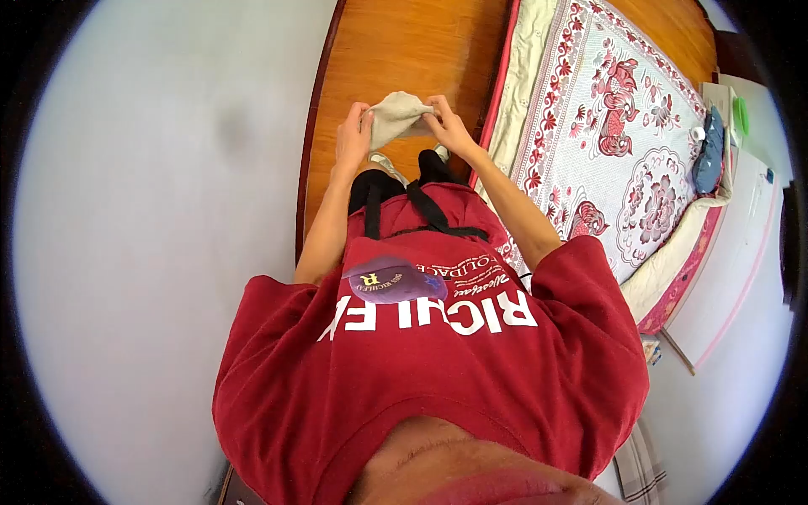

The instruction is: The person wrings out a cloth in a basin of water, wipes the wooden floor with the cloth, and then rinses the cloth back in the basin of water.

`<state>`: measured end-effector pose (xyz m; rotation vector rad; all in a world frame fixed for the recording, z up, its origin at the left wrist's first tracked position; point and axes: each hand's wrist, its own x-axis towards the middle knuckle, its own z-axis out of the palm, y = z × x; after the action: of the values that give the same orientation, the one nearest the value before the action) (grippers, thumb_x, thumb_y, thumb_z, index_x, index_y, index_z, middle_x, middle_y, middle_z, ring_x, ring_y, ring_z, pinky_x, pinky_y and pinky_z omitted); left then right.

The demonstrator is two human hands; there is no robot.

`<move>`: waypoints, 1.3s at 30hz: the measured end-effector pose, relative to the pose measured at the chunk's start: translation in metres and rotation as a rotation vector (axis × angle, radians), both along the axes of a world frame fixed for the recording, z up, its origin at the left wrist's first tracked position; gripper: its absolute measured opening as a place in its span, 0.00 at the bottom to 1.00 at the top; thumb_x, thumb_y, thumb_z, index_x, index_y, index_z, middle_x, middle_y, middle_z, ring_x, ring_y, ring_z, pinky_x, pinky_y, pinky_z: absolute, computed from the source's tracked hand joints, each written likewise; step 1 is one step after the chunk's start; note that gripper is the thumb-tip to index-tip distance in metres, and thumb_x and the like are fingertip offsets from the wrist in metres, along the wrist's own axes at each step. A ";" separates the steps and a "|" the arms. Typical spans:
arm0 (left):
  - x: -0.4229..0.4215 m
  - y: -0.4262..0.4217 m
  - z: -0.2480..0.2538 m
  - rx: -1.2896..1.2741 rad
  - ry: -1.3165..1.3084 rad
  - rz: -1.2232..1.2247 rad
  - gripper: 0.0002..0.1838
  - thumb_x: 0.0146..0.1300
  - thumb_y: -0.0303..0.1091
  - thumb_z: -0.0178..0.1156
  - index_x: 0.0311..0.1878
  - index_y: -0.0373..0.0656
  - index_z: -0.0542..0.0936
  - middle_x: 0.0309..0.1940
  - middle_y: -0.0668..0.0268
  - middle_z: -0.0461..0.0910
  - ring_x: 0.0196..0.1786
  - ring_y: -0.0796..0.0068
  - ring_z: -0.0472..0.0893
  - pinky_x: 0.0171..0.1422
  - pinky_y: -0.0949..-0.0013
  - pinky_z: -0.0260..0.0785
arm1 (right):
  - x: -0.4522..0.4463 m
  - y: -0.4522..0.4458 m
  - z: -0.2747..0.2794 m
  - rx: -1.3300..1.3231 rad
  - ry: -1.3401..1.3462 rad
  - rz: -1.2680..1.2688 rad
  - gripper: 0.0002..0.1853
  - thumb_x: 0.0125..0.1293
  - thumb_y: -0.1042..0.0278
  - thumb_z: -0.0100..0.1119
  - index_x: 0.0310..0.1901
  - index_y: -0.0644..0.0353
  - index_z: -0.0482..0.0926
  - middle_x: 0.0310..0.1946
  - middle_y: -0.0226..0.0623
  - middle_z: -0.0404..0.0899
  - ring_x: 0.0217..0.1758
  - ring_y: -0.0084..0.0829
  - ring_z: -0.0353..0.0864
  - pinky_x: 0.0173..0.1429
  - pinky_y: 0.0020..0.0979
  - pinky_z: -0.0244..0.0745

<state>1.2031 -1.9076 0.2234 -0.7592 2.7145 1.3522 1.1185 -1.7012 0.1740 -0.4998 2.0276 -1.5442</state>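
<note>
A beige-grey piece of cloth (394, 119) is stretched between my two hands, held above the wooden floor in front of my legs. My left hand (353, 137) pinches its left side, with the thumb and fingers closed on the fabric. At the right end of the cloth, my right hand (447, 126) grips a corner between thumb and fingers. The cloth sags and folds between them, and its exact kind cannot be made out. Below the hands are my feet and dark trousers, partly hidden by the red apron or shirt front (421, 236).
A bed with a red-and-white patterned cover (623, 143) stands close on my right. A blue bundle (709, 151) lies at its far edge. On the left is a pale wall (168, 236). Orange-brown wooden floor (404, 50) runs ahead.
</note>
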 end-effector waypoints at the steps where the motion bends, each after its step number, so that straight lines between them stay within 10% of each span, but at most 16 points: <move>1: 0.001 -0.001 0.001 0.028 -0.011 0.034 0.14 0.70 0.44 0.50 0.50 0.44 0.74 0.39 0.49 0.81 0.43 0.43 0.79 0.43 0.54 0.70 | 0.001 -0.003 -0.005 0.000 -0.003 0.005 0.14 0.70 0.67 0.52 0.54 0.56 0.64 0.36 0.46 0.78 0.38 0.40 0.79 0.43 0.37 0.73; 8: -0.003 -0.034 -0.026 0.097 0.060 0.081 0.15 0.71 0.44 0.51 0.49 0.43 0.74 0.36 0.52 0.81 0.38 0.52 0.81 0.43 0.58 0.70 | 0.009 -0.034 -0.005 -0.080 -0.490 -0.102 0.19 0.72 0.64 0.50 0.61 0.49 0.60 0.45 0.38 0.74 0.44 0.29 0.73 0.45 0.33 0.70; 10: -0.004 -0.051 -0.040 0.294 0.103 0.058 0.17 0.70 0.44 0.54 0.51 0.41 0.73 0.38 0.60 0.81 0.42 0.69 0.79 0.46 0.66 0.70 | 0.015 -0.045 -0.004 -0.021 -0.550 -0.183 0.19 0.72 0.64 0.50 0.62 0.50 0.61 0.47 0.38 0.73 0.47 0.29 0.72 0.47 0.33 0.69; 16: -0.021 -0.106 -0.051 0.909 0.068 0.176 0.12 0.67 0.38 0.61 0.47 0.40 0.76 0.37 0.66 0.81 0.37 0.76 0.79 0.39 0.74 0.71 | 0.011 -0.080 -0.014 -0.361 -0.797 -0.587 0.22 0.67 0.71 0.57 0.61 0.54 0.66 0.50 0.38 0.76 0.48 0.31 0.75 0.49 0.32 0.71; 26: -0.073 -0.142 -0.065 1.347 -0.288 0.228 0.46 0.62 0.30 0.65 0.72 0.57 0.41 0.61 0.56 0.66 0.59 0.57 0.72 0.59 0.48 0.68 | 0.001 -0.142 0.014 -0.637 -0.589 -0.678 0.22 0.64 0.77 0.60 0.58 0.58 0.65 0.47 0.38 0.78 0.46 0.28 0.80 0.45 0.29 0.77; 39: -0.099 -0.110 -0.027 1.068 -0.039 0.218 0.44 0.62 0.24 0.61 0.70 0.61 0.43 0.54 0.52 0.70 0.51 0.61 0.77 0.54 0.56 0.72 | -0.025 -0.117 0.042 -0.721 -0.602 -0.806 0.14 0.68 0.76 0.52 0.55 0.63 0.71 0.47 0.38 0.78 0.46 0.30 0.79 0.50 0.32 0.77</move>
<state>1.1045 -2.0181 0.1964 -0.8919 1.4695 2.3841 1.0935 -1.8179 0.2160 0.5851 1.1859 -2.5095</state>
